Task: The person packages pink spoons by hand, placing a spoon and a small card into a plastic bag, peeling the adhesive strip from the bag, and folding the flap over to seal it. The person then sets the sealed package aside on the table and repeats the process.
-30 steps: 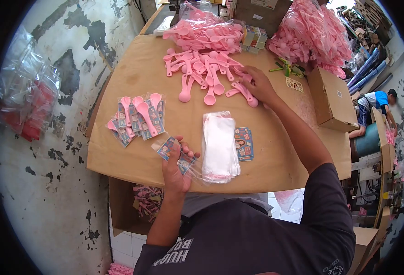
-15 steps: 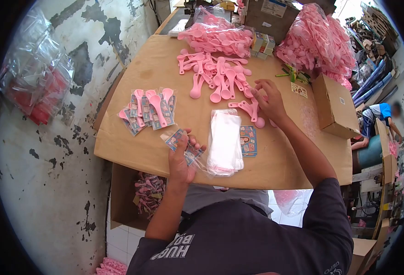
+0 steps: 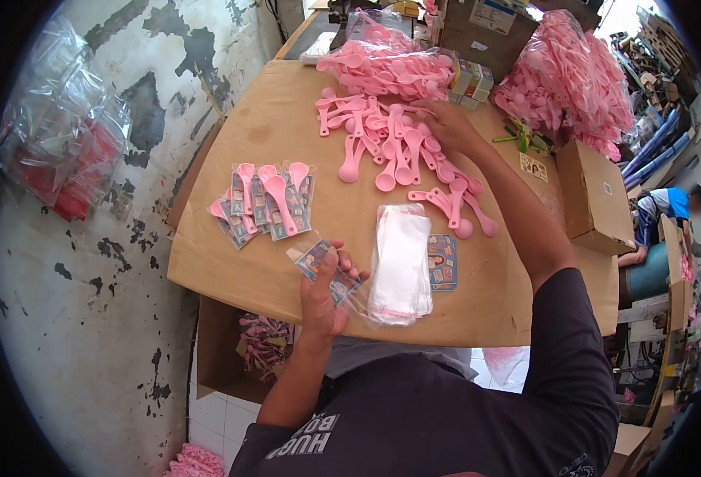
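My left hand [image 3: 328, 290] pinches a clear bag with a blue printed card [image 3: 316, 258] inside, near the table's front edge. My right hand [image 3: 446, 127] reaches over the upper right of the loose pink spoons [image 3: 402, 151]; its fingers are spread and their tips touch or hover at the pile. On the left lie several packed spoons with cards [image 3: 283, 203], overlapping. Between my arms rests a stack of clear empty bags [image 3: 400, 266], with a stack of blue cards [image 3: 443, 262] at its right side.
Large bags of pink spoons [image 3: 565, 75] stand at the back, beside a dark box [image 3: 485, 32]. An open cardboard box [image 3: 597, 199] is on the right edge, near green scissors [image 3: 523, 135]. Another box [image 3: 235, 350] sits under the table. A person [image 3: 664, 211] is at far right.
My right hand has moved away from me, from the near right of the spoons to the back of the pile. My left hand keeps its hold on the bag. The view has shifted slightly.
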